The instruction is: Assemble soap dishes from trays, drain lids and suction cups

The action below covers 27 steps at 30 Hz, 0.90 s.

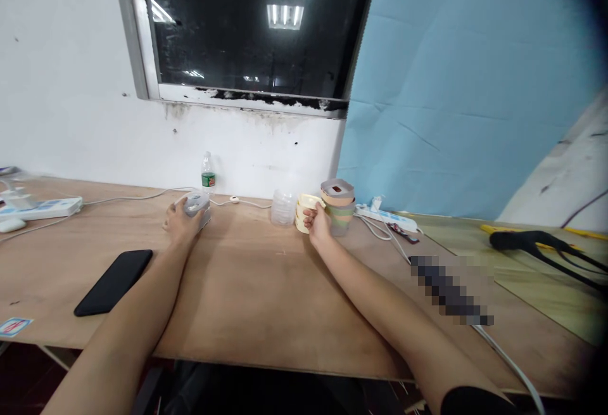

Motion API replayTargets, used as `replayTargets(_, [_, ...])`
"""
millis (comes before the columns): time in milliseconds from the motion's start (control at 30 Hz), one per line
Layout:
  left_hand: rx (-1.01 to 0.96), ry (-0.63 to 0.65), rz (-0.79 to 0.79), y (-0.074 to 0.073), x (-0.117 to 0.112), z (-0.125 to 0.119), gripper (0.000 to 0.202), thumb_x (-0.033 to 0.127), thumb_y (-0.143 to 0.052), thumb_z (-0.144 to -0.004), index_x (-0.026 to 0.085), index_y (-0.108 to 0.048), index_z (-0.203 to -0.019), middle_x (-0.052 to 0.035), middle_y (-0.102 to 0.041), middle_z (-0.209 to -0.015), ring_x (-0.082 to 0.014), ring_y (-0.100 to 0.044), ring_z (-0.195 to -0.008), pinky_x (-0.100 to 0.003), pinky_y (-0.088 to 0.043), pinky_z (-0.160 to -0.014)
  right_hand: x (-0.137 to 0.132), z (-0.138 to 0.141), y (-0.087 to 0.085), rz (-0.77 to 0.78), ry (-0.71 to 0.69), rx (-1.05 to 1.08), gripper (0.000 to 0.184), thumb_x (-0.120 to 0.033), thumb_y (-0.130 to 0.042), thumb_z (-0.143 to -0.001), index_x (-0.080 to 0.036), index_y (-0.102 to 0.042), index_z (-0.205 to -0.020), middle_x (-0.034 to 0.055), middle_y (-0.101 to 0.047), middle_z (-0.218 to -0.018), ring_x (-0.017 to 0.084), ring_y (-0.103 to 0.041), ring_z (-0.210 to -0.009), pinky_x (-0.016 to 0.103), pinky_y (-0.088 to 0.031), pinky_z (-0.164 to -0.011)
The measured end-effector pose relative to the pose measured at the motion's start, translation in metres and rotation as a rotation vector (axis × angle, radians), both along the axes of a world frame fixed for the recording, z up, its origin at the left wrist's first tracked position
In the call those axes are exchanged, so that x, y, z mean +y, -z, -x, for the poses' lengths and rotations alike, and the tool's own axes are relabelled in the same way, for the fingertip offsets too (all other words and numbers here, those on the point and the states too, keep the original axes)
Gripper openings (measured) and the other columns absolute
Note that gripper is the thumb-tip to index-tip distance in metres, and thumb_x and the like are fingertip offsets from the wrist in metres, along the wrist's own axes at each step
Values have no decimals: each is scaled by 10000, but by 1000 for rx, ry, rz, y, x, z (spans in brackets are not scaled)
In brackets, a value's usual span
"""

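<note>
My left hand [179, 223] is stretched far across the wooden table [247, 288] and is closed round a small clear container with a grey lid [196, 204]. My right hand [317, 225] reaches to the back of the table and grips a stack of pale yellow containers [305, 211]. Right beside it stands a taller stack of coloured lidded containers [338, 206]. A stack of clear plastic containers [283, 206] sits just left of the yellow ones.
A black phone [114, 282] lies at the front left. A water bottle [208, 174] stands by the wall. White power strips [40, 208] [386, 217] with cables lie at left and right. A black tool [536, 242] rests at far right.
</note>
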<state>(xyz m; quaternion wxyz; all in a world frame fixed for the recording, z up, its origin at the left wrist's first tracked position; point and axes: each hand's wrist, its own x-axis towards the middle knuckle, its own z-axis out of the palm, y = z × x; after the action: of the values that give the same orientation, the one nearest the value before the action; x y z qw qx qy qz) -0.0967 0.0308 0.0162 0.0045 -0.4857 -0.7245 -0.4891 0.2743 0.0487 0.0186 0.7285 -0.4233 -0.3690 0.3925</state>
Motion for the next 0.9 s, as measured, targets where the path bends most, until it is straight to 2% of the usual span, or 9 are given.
replayTargets(67, [13, 12, -91, -1, -2, -6, 639, 529, -614, -771, 266, -439, -1326, -131, -373, -1379, -346, -387, -1264, -560, -271, -1053, -1, 0, 2, 48, 24, 63, 386, -558, -507, -850, -177, -513, -784, 0, -645, -590, 74, -497, -332, 182, -380, -305])
replayTargets(133, [40, 81, -211, -2, -3, -14, 643, 511, -608, -787, 225, -429, -1335, -128, -382, -1366, -312, -377, -1279, -473, -300, -1072, -2, 0, 6, 37, 48, 34, 427, -579, -487, -857, -159, -541, -803, 8, -650, -601, 75, -509, -337, 180, -379, -305])
replayTargets(200, [79, 209, -307, -2, -4, -23, 636, 484, -610, -792, 192, -433, -1328, -122, -425, -1334, -272, -402, -1269, -383, -322, -1080, -3, -1, 11, -18, 92, -56, 481, -618, -470, -848, -149, -563, -803, 1, -634, -578, 77, -507, -329, 181, -365, -296])
replayTargets(267, [125, 378, -331, 1, -5, -33, 624, 473, -606, -792, 184, -443, -1320, -112, -475, -1309, -250, -442, -1247, -349, -339, -1074, -2, -3, 16, -68, 141, -144, 522, -655, -470, -825, -146, -576, -781, -10, -610, -551, 74, -489, -315, 184, -349, -290])
replayTargets(433, [217, 779, -134, 10, -11, -59, 650, 517, -568, -781, 175, -465, -1323, -118, -523, -1331, -283, -493, -1225, -403, -378, -1047, 1, -9, 24, -93, 196, -261, 545, -680, -453, -811, -155, -577, -728, -18, -576, -528, 76, -462, -320, 198, -335, -308])
replayTargets(567, [290, 996, 7, 13, -21, -77, 648, 551, -568, -756, 181, -519, -1287, -112, -566, -1305, -303, -519, -1202, -431, -382, -1047, -6, -12, 21, -91, 276, -401, 483, -633, -470, -820, -173, -562, -704, -24, -564, -532, 87, -457, -366, 209, -351, -364])
replayTargets(700, [313, 1094, 61, 12, -27, -85, 654, 557, -575, -746, 195, -521, -1288, -103, -581, -1291, -307, -555, -1155, -417, -428, -999, -16, -7, 16, -109, 296, -531, 398, -576, -512, -815, -188, -553, -737, -24, -567, -545, 111, -486, -443, 219, -383, -439])
replayTargets(900, [363, 1112, 80, 12, -29, -85, 620, 557, -548, -780, 198, -531, -1285, -100, -586, -1288, -301, -569, -1135, -425, -416, -1006, -19, -4, 16, -104, 286, -547, 347, -500, -529, -814, -187, -548, -963, -43, -558, -562, 140, -528, -501, 238, -415, -512])
